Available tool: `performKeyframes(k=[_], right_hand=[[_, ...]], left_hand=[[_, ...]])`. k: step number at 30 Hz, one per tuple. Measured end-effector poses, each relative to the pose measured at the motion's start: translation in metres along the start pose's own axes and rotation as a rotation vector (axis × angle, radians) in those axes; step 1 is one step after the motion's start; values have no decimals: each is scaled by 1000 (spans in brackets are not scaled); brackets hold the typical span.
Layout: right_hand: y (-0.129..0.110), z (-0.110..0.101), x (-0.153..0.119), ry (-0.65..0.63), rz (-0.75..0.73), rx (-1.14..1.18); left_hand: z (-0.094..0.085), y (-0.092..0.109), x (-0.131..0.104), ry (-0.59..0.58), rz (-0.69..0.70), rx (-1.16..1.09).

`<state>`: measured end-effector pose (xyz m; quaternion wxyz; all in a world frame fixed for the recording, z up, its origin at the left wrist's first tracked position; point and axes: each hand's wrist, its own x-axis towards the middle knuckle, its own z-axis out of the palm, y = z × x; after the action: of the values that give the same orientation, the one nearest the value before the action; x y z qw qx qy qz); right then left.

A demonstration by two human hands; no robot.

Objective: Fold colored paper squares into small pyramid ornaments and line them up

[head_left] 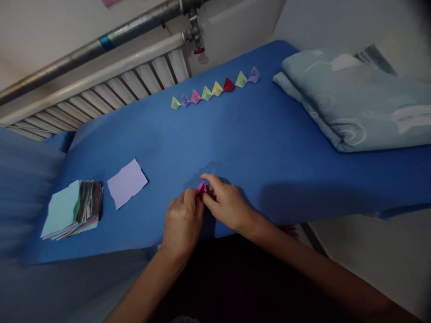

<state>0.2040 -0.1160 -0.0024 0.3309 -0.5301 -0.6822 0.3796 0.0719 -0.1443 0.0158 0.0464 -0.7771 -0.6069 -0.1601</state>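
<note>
From here I see the left hand (182, 220) curled, thumb and finger seemingly pinching one side of a small pink folded paper (201, 187); the right hand (225, 202) pinches the other side, forefinger lifted. The piece sits between the two. For such fine shaping, I'd steady it with the left hand and press lightly with the right, sparing the thin walls. Its visible peak points away from the hands, roughly toward the row of folded papers (217, 89) beyond; fingers hide its long axis.
</note>
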Motion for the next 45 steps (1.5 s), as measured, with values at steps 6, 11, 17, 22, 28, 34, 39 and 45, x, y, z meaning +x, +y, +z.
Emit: performKeyframes(k=[6,11,17,22,28,34,39,45], right_hand=[[-2,5,6,-7,-14,-82],[-3,11,9,6,-79,-128],[-1,11,9,21,-146,-144],[-1,11,11,40,-145,-186],[0,14,13,66,-180,-246],[2,14,14,160,-202,-328],[2,12,14,220,-205,-347],[2,8,15,188,-236,-375]], left_hand=[[-1,-3,1,36,-78,-40],[-4,-8,6,-26,-219,-186],[-7,-12,12,-112,-266,-287],[-8,-8,11,-91,-238,-201],[-9,-5,12,-80,-264,-200],[-11,-2,21,-65,-357,-277],[-9,-1,26,-74,-450,-460],[-6,0,23,-56,-386,-412]])
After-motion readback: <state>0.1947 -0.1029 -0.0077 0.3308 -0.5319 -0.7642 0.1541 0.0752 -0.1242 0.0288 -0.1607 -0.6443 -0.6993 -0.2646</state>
